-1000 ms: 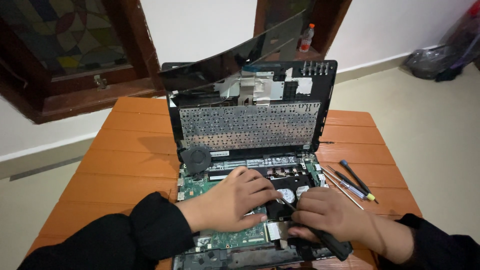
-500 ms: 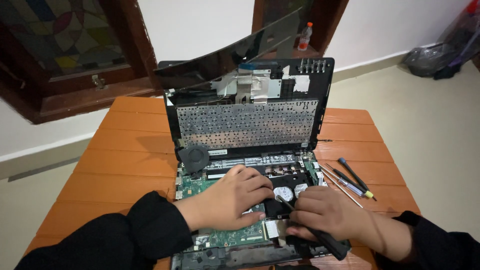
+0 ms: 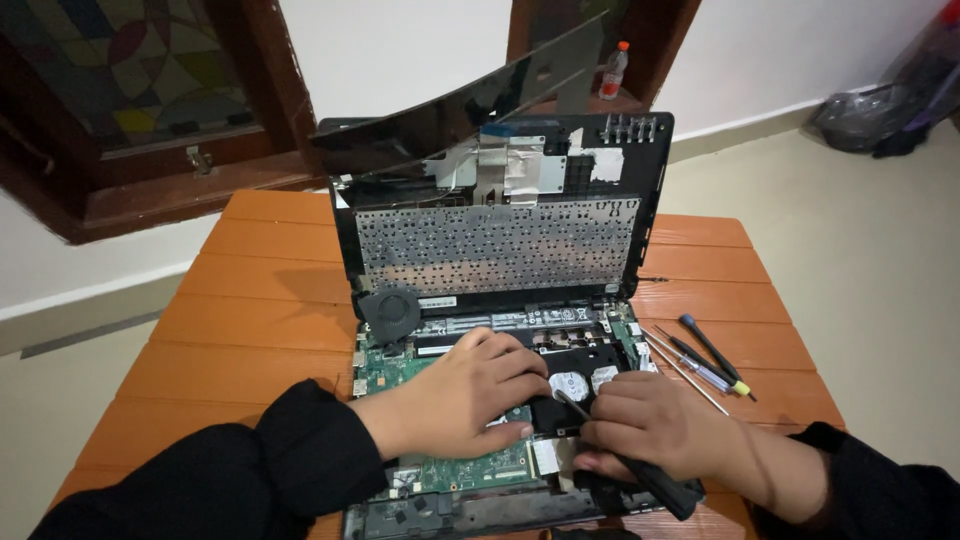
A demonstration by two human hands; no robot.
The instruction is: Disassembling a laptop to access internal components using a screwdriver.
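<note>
Upper left of the frame: a dark wooden window frame [image 3: 150,190] with stained glass. Centre: an orange slatted counter [image 3: 260,310] carries an opened laptop [image 3: 490,300], its black upper shell propped upright with the perforated metal keyboard backing facing the camera. White rectangular labels and silver tape patches [image 3: 510,165] sit along the top of that shell; a narrow white strip label lies below the backing. A round black fan [image 3: 390,308] sits at the lower left corner of the shell, above the green circuit board [image 3: 470,465].

Lower centre: the left hand [image 3: 460,395] lies palm-down on the board, fingers spread flat and gripping nothing. Just right of it, the right hand [image 3: 650,425] has its fingers closed around a black-handled screwdriver [image 3: 640,470] (tip set into the black area near two round silver parts).

Right: loose screwdrivers [image 3: 705,360] lie on the counter. Upper centre-right: a small bottle [image 3: 613,70] with an orange cap.
</note>
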